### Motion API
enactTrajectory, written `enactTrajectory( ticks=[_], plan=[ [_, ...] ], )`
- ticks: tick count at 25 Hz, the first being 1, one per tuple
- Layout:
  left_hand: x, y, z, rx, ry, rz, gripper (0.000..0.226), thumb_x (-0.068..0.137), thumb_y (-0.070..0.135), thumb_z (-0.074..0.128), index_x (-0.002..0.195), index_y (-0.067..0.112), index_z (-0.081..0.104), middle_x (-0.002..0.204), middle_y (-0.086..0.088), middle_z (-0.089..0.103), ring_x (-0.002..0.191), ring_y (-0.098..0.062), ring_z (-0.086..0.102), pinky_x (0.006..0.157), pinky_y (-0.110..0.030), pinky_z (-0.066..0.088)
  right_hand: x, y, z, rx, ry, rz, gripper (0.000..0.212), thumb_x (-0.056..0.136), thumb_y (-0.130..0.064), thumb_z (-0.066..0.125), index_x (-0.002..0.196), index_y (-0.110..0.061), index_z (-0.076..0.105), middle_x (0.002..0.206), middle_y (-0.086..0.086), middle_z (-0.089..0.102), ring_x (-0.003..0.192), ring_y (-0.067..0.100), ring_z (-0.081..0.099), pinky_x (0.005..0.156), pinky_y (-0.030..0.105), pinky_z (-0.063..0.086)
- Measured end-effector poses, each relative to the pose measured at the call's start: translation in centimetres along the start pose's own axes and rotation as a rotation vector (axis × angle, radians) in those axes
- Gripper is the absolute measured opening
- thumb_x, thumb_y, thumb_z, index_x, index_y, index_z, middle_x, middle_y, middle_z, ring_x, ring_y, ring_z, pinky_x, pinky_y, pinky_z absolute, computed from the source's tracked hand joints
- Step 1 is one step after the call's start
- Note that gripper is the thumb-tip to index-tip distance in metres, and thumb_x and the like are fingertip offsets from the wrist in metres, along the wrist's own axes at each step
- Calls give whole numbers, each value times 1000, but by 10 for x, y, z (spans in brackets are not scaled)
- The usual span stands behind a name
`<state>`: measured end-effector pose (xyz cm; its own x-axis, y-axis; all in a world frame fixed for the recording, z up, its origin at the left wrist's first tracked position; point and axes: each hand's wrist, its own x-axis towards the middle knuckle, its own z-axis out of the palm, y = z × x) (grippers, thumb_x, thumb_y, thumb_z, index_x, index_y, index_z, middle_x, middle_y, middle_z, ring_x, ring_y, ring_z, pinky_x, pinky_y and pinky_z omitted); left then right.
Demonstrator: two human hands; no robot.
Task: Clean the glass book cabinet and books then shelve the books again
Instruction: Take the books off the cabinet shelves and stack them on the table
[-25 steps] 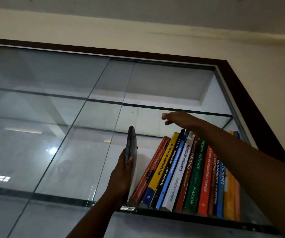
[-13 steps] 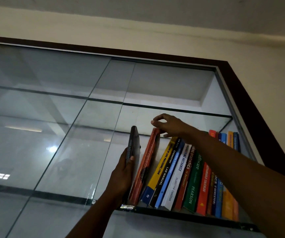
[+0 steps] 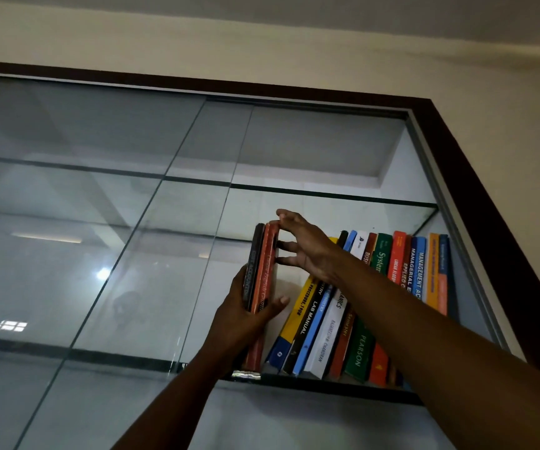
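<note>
To your left, the sliding glass pane (image 3: 83, 254) stands just beside the work. Your left hand (image 3: 245, 316) is curled round a pair of books (image 3: 260, 287), the dark book (image 3: 253, 264) outermost and the red book (image 3: 267, 280) against it. Both are upright on the glass shelf (image 3: 327, 386), your thumb pressed on the red cover. Your right hand (image 3: 307, 251) has its fingers straight and spread, tips touching the red book's top, gripping nothing. Right of the gap, the yellow book (image 3: 297, 316) heads a leaning row. Loosen your left grip too soon and the pair may tip off the shelf's front edge or strike the pane. The leaning row could also slump into the gap.
</note>
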<state>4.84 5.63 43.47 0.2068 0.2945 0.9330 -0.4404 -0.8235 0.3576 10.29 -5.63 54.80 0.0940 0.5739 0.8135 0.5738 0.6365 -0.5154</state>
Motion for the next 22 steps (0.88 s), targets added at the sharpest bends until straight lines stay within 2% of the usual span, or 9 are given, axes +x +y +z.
enactTrajectory(
  ticks=[3, 5, 8, 9, 13, 15, 18, 20, 22],
  plan=[
    [2, -6, 1, -109, 10, -9, 68, 84, 65, 42, 144, 37, 25, 129, 6, 51, 111, -16, 54, 87, -33, 49, -5, 12, 2, -118, 39, -25, 59, 91, -26, 57, 143, -20, 29, 142, 4, 38, 109, 18, 51, 101, 43, 43],
    [5, -12, -1, -199, 39, -46, 55, 88, 56, 35, 139, 36, 35, 126, -2, 57, 106, -17, 59, 85, -33, 50, -13, 28, 16, -250, 83, 25, 71, 83, -27, 68, 142, -16, 30, 141, 7, 42, 113, 22, 53, 97, 41, 47],
    [4, -12, -5, -274, 59, -63, 49, 89, 50, 34, 136, 37, 36, 121, 0, 60, 104, -14, 62, 83, -31, 52, -24, 37, 36, -263, 20, 89, 66, 84, -23, 69, 138, -25, 31, 129, 9, 53, 107, 24, 56, 70, 27, 51],
    [3, -11, -6, -272, 54, -63, 50, 90, 50, 35, 138, 36, 36, 123, 0, 59, 106, -14, 62, 86, -33, 52, -24, 37, 39, -233, 13, 99, 70, 85, -23, 67, 142, -25, 27, 130, 10, 52, 109, 26, 56, 68, 27, 50],
    [-4, -6, -9, -193, 48, -42, 61, 88, 63, 35, 143, 37, 31, 133, -4, 55, 115, -21, 58, 97, -50, 47, -33, 36, 35, -427, 76, 65, 48, 92, -33, 56, 134, -16, 41, 123, 15, 57, 106, 33, 59, 89, 43, 51],
    [-9, 6, -8, -142, 73, 2, 49, 95, 53, 33, 142, 35, 33, 128, 2, 56, 108, -15, 60, 92, -42, 52, -41, 30, 29, -488, 93, 14, 41, 95, -31, 50, 131, -14, 42, 120, 14, 58, 103, 31, 60, 88, 41, 52],
    [-20, 34, -8, -26, 51, 109, 47, 93, 38, 41, 138, 36, 30, 111, 16, 55, 94, 5, 57, 76, -13, 52, -55, 17, 24, -378, 207, -42, 39, 93, -26, 52, 128, -12, 42, 110, 10, 60, 96, 26, 61, 78, 36, 54],
    [-27, 50, -10, 50, 48, 170, 56, 88, 35, 51, 140, 33, 30, 112, 15, 55, 94, 5, 57, 75, -11, 52, -68, 9, 22, -249, 251, -50, 44, 89, -23, 58, 128, -15, 41, 105, 4, 59, 93, 22, 61, 73, 31, 54],
    [-38, 62, -14, 67, 42, 176, 56, 87, 36, 53, 139, 33, 32, 118, 12, 56, 98, 3, 58, 80, -16, 53, -83, 4, 19, -196, 241, -85, 49, 87, -21, 63, 131, -19, 42, 110, 4, 61, 95, 20, 62, 75, 30, 54]
  ],
)
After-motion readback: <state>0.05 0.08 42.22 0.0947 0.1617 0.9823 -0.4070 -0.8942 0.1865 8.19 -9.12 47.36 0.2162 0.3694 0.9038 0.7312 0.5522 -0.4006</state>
